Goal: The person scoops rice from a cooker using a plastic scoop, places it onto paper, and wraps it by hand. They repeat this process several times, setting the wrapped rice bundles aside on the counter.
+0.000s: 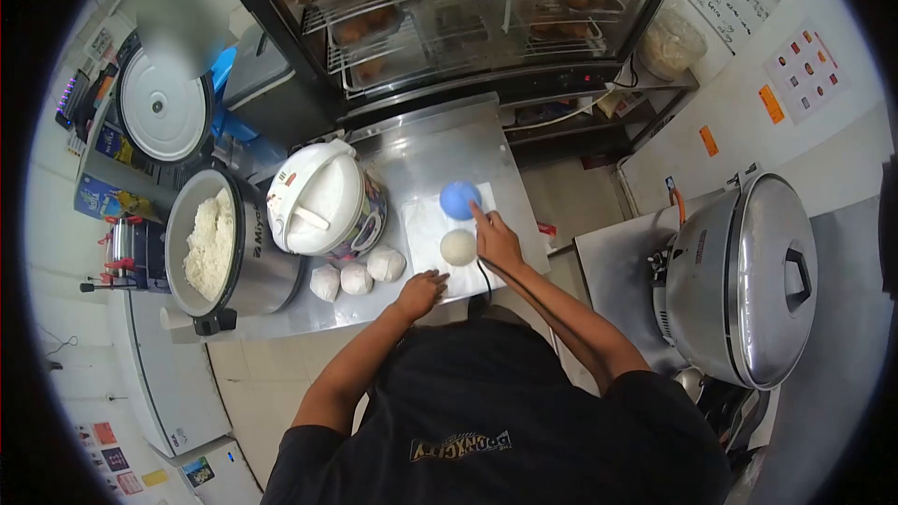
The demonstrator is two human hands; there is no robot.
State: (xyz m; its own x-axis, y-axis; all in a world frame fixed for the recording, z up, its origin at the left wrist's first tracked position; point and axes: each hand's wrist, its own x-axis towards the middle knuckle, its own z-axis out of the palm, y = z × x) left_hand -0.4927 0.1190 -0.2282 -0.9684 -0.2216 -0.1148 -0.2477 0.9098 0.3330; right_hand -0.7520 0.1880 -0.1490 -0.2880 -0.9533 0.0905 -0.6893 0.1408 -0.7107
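Note:
A round mound of rice (pixel 458 248) lies on white paper (pixel 424 224) on the metal table. Just behind it is a blue round bowl or mould (pixel 459 199). My right hand (pixel 498 241) is at the right of both, its index finger reaching to the blue piece's edge; whether its other fingers hold anything is hidden. My left hand (pixel 423 294) rests at the paper's front left edge, fingers apart, holding nothing. Left of the paper sit three white wrapped balls (pixel 385 264).
An open cooker of rice (pixel 210 248) and a white lidded cooker (pixel 318 201) stand at the left. A glass food warmer (pixel 468 19) spans the back. At the right is a large lidded metal pot (pixel 772 281).

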